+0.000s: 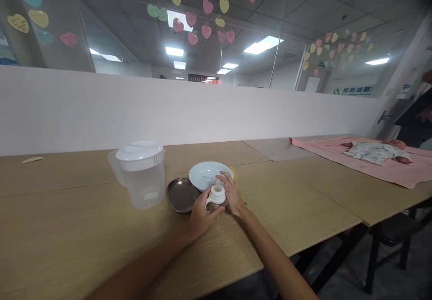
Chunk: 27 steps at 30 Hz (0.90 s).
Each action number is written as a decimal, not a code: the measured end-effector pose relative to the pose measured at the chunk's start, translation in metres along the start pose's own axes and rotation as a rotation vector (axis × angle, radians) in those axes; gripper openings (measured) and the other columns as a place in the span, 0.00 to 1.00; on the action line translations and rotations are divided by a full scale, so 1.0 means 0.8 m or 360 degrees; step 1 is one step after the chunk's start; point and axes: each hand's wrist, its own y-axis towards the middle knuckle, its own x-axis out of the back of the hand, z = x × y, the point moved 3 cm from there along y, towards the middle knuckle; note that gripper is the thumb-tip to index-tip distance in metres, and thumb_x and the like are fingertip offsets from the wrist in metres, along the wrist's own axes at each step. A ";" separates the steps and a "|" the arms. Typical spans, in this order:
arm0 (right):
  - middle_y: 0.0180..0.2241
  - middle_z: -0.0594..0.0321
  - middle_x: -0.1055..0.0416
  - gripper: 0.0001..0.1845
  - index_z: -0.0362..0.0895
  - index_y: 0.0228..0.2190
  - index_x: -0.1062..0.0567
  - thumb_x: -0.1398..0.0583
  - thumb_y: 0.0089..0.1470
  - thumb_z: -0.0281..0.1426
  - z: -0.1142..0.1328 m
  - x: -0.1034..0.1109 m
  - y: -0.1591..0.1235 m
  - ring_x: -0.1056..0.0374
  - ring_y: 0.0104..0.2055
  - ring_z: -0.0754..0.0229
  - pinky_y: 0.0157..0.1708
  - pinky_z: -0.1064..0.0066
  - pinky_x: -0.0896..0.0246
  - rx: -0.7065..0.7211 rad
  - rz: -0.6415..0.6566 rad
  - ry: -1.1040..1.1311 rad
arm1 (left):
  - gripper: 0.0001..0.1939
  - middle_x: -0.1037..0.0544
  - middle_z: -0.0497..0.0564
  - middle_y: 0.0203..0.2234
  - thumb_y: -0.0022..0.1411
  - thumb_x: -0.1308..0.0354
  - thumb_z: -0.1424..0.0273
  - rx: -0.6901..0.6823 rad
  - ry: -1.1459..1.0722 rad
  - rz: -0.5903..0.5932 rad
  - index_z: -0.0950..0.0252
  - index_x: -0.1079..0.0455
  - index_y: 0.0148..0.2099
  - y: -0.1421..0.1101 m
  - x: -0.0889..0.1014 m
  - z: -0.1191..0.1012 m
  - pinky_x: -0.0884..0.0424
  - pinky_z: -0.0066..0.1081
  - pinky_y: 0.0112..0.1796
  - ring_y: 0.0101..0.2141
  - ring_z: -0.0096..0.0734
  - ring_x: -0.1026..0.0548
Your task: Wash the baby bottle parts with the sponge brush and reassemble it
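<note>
A baby bottle [218,194] with a white collar, a side handle and a clear teat stands upright between my hands, at the near side of a white bowl [197,167]. My left hand [201,214] is closed around the bottle's left side, its thumb across the front. Against the right side lies my right hand [233,195], its fingers curved past the teat toward the bowl. The hands hide most of the bottle's body. A thin, pale stick-like item shows inside the bowl. Left of the hands sits a dark metal tray [178,193].
A clear lidded pitcher [143,178] stands left of the tray. Something yellow [234,173] and something green show behind my right hand. A doll-like figure in patterned clothes [371,151] lies on a pink cloth [324,149] at the right. A person [416,115] is at the far right.
</note>
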 end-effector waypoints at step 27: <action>0.32 0.60 0.33 0.18 0.43 0.35 0.29 0.47 0.53 0.45 0.027 0.006 -0.004 0.38 0.36 0.57 0.38 0.65 0.44 0.0007 0.0111 0.0446 | 0.45 0.30 0.59 0.52 0.40 0.30 0.68 0.0441 -0.0767 0.0329 0.66 0.42 0.60 0.015 0.008 0.003 0.37 0.40 0.51 0.51 0.49 0.33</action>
